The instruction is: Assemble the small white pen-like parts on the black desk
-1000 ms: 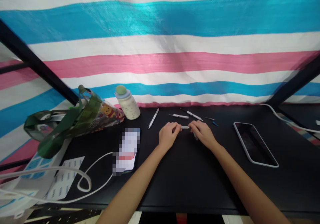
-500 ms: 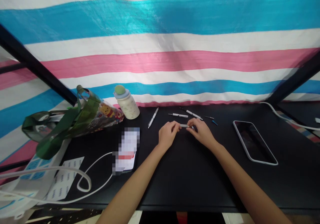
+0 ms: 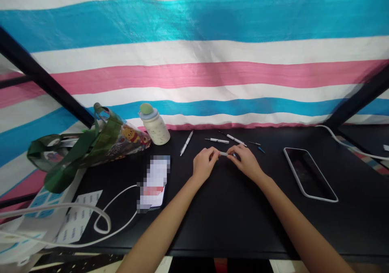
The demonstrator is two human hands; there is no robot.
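Observation:
A short white pen barrel [image 3: 223,154] is level between my two hands, low over the black table. The fingers of my left hand [image 3: 203,162] pinch its left end. On the other end, the thumb and fingers of my right hand [image 3: 245,160] are closed, hiding that tip. Just beyond lie a white pen part with a thin dark tip [image 3: 219,141] and another white pen piece [image 3: 236,139]. To the right are a thin small rod [image 3: 254,143] and a small blue piece [image 3: 261,149]. A whole white pen [image 3: 186,143] lies left of my hands.
On the left stand a cream bottle [image 3: 156,131] and a green bag [image 3: 106,143]. A phone [image 3: 158,202] with a white cable [image 3: 121,229] lies nearer. Another phone [image 3: 310,175] is on the right. A striped sheet [image 3: 212,74] hangs behind the black table [image 3: 231,216].
The fingertips of my right hand have shifted very slightly on the pen barrel. Both hands otherwise keep their places, and the things on the table have not moved.

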